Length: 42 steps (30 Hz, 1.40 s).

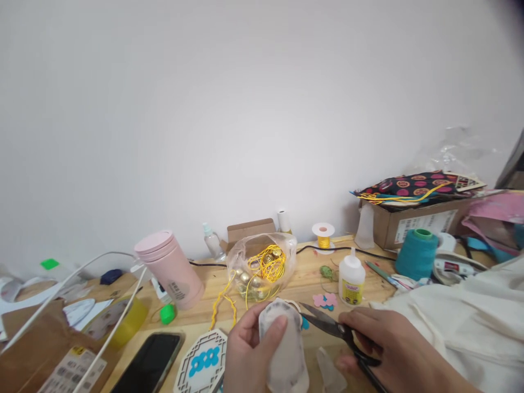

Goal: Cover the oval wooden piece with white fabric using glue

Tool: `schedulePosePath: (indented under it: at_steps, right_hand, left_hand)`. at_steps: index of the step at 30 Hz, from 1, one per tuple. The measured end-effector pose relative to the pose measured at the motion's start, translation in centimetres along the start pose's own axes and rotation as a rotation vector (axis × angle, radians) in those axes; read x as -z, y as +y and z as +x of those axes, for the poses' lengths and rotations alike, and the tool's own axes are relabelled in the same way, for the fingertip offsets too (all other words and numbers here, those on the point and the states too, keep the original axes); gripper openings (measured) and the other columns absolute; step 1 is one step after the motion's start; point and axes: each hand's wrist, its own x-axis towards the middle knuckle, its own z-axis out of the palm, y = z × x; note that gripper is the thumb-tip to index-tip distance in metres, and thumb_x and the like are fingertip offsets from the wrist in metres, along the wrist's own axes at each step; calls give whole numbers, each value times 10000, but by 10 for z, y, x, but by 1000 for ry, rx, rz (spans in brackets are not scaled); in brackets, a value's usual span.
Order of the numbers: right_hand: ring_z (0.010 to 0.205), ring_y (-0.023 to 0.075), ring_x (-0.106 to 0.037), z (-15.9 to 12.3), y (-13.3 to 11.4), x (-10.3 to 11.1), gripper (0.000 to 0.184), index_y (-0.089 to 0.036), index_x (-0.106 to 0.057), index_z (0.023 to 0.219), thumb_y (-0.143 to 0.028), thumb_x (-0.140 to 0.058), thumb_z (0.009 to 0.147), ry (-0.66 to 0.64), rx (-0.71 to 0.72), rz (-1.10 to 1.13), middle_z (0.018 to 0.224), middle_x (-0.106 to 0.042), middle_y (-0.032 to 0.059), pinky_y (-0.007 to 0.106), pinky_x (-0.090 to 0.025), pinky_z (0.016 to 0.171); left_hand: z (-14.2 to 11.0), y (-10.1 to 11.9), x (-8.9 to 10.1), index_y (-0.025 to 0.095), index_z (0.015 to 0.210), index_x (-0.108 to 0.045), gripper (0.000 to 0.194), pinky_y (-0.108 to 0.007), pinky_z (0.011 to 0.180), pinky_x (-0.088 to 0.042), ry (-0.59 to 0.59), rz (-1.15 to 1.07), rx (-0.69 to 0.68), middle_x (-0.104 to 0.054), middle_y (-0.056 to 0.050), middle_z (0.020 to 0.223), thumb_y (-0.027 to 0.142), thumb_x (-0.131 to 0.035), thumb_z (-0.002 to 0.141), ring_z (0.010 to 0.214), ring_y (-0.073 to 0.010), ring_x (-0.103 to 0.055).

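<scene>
My left hand (254, 349) pinches a whitish translucent piece (285, 349) with a scalloped, octagon-like outline, thumb lying across its face. In my right hand (393, 341) is a pair of black scissors (327, 323), blades slightly apart and pointing left at the upper right edge of that piece. Whether the blades touch it, I cannot tell. A pale cut-off scrap (328, 371) lies below the scissors. Left of my left hand rests an octagonal lattice pendant (204, 363) with blue flower shapes and a yellow braided cord (216, 305). Pink and blue flower pieces (325, 300) lie beyond the blades.
A white glue bottle (351, 278), teal thread cone (415, 255) and white cloth (454, 316) stand or lie to the right. Behind my hands sits a plastic bag (262, 267) of gold bells and yellow cord. Leftward are a pink tumbler (172, 270), phone (148, 363) and yellow tape roll (123, 322).
</scene>
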Motion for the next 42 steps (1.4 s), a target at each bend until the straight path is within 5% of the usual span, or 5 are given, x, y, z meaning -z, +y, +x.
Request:
schedulePosePath:
  at_steps: [18,28,42]
  right_hand:
    - [537,211,-600,-1,6,-8,135,-152,-607,815,-250,-596,722,99,133,-149,653,-647,58,282,-410,468]
    - [477,185,-581,-4,13,-12,160,-167,-609,844,-237,-634,703,292,251,-213,593,-631,7,268,-378,423]
    - [477,182,-588,-3,13,-11,159,-159,-621,841,-260,-625,718,283,241,-203,593,-629,12,268,-383,424]
  left_hand:
    - [-1,-4,-4,146,721,-656,320,-172,444,-454,-35,4,33,-728,-42,636,278,-801,468,469,-106,-587]
    - [0,-6,-3,135,733,-660,349,-176,463,-465,-31,11,31,-724,-47,618,290,-804,455,488,-111,-592]
    - [1,-6,-3,123,723,-661,310,-189,478,-478,-53,-31,19,-725,-63,627,245,-798,473,519,-134,-614]
